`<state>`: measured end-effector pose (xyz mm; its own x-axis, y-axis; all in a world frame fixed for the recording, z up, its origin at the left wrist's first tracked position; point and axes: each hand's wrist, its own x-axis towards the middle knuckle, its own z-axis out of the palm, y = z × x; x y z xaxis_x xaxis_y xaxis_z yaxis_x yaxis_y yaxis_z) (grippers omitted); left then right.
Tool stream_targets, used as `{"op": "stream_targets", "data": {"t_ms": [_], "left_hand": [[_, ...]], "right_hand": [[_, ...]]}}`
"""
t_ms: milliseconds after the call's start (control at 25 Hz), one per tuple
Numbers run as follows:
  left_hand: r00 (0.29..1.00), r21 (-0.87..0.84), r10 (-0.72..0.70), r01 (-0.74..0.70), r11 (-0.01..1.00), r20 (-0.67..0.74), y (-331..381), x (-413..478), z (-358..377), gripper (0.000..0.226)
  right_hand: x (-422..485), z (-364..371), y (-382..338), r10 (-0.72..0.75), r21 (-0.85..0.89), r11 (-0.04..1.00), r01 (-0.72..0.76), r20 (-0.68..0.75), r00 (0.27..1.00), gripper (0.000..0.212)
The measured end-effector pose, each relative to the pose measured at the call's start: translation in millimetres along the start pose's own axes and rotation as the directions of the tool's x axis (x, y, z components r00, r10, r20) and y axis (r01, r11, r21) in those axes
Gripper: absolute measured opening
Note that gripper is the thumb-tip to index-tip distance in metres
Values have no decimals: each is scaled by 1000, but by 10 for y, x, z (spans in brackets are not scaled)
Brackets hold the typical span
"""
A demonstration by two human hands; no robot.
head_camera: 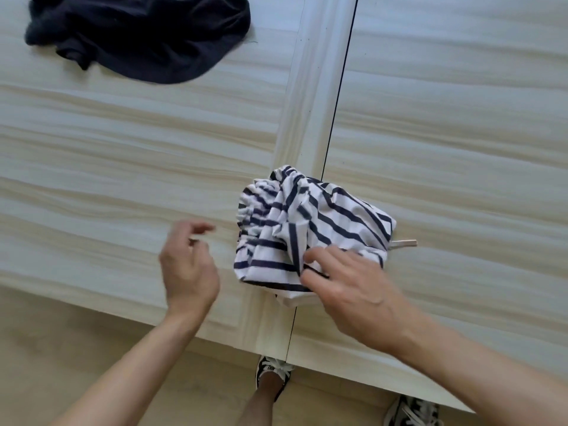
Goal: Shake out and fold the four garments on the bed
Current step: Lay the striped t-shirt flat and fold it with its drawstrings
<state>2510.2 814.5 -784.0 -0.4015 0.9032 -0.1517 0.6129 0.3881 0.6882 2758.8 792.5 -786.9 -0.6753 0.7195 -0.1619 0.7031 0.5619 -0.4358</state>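
Bed surface: pale cream wood-grain patterned bed top (123, 155), its near edge running across the lower part of the view, with bare floor below it; a raised seam and a thin dark gap run from top to bottom just right of centre.
Open room: wide bare stretches lie left of the seam and across the whole right side.
Striped garment: bunched white fabric garment with navy stripes (310, 229) lies on the seam near the bed's front edge — gathered and rumpled, a small tan tab (405, 243) poking out at its right.
Dark garment: crumpled navy cloth heap (138, 35) sits at the far left, well apart from the striped one.
Right hand (353, 290): palm down, fingers spread, fingertips pressing on the striped garment's near corner — not closed around it.
Left hand (187, 265): hovers just left of the garment, fingers loosely curled and blurred, holding nothing.
Feet: two black-and-white laced sneakers (273, 376) stand on the floor at the bed's edge.
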Motion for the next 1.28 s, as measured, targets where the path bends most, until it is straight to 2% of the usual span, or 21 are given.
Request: {"op": "stream_targets", "data": {"t_ms": [40, 80, 120, 160, 200, 240, 280, 320, 360, 400, 480, 520, 600, 760, 800, 840, 920, 1040, 1120, 1200, 1280], "left_hand": [[995, 9, 36, -35, 999, -93, 117, 67, -49, 31], [980, 9, 152, -152, 988, -126, 304, 124, -31, 29], [946, -4, 314, -315, 949, -85, 520, 142, 54, 27], [870, -42, 492, -491, 870, 30, 737, 124, 204, 26], [736, -66, 647, -648, 759, 200, 884, 91, 390, 27], [573, -52, 728, -772, 634, 376, 943, 72, 592, 28], [441, -4, 731, -855, 519, 522, 916, 96, 777, 29], [399, 82, 677, -890, 449, 618, 831, 160, 923, 30], [447, 184, 610, -877, 445, 655, 718, 237, 1014, 28], [536, 285, 556, -832, 476, 635, 631, 313, 1040, 26], [690, 465, 508, -723, 511, 515, 524, 432, 990, 21], [721, 523, 518, -691, 498, 459, 487, 471, 942, 19], [725, 535, 542, -685, 495, 426, 281, 542, 834, 16], [645, 493, 493, -764, 416, 583, -194, 582, 553, 25], [663, 497, 473, -748, 440, 580, -204, 573, 538, 26], [712, 496, 451, -700, 513, 539, -184, 549, 559, 27], [821, 422, 349, -542, 727, 453, -160, 457, 613, 38], [847, 197, 281, -401, 895, 451, -229, 222, 676, 91], [888, 74, 127, -177, 981, 441, -172, 122, 718, 111], [889, 44, -93, 82, 996, 448, -72, 139, 732, 109], [842, 44, -263, 276, 960, 471, -2, 222, 716, 80]], "right_hand": [[-25, 52, -53, 0, 21, 1000, -1, 50, 999, 22], [-33, 77, -75, 8, 39, 999, -11, 70, 998, 16], [-31, 91, -70, 34, 62, 997, -36, 42, 999, 13], [-17, 111, -34, 91, 92, 992, -88, -29, 995, 13], [10, 134, 21, 182, 128, 978, -167, -119, 976, 14], [40, 165, 101, 292, 163, 951, -261, -206, 934, 15], [74, 205, 187, 401, 193, 913, -359, -270, 875, 18], [101, 261, 273, 496, 214, 867, -449, -300, 815, 23], [114, 333, 339, 572, 226, 820, -526, -295, 765, 29], [124, 414, 395, 627, 231, 779, -583, -270, 730, 35], [113, 578, 457, 690, 251, 723, -644, -211, 692, 45], [93, 648, 468, 702, 257, 710, -655, -190, 686, 49], [9, 773, 507, 710, 220, 702, -678, -144, 689, 56], [-162, 829, 616, 668, 80, 744, -664, -54, 742, 70], [-144, 788, 623, 667, 93, 743, -662, -35, 744, 73], [-110, 741, 620, 670, 134, 737, -663, -18, 742, 77], [-54, 686, 595, 661, 186, 735, -651, 14, 750, 89], [-61, 744, 590, 634, 117, 768, -630, 4, 774, 104], [-49, 758, 558, 651, 121, 756, -643, -45, 758, 107], [17, 696, 465, 707, 230, 703, -673, -121, 697, 104], [101, 641, 421, 820, 466, 526, -712, -57, 569, 88]]}}
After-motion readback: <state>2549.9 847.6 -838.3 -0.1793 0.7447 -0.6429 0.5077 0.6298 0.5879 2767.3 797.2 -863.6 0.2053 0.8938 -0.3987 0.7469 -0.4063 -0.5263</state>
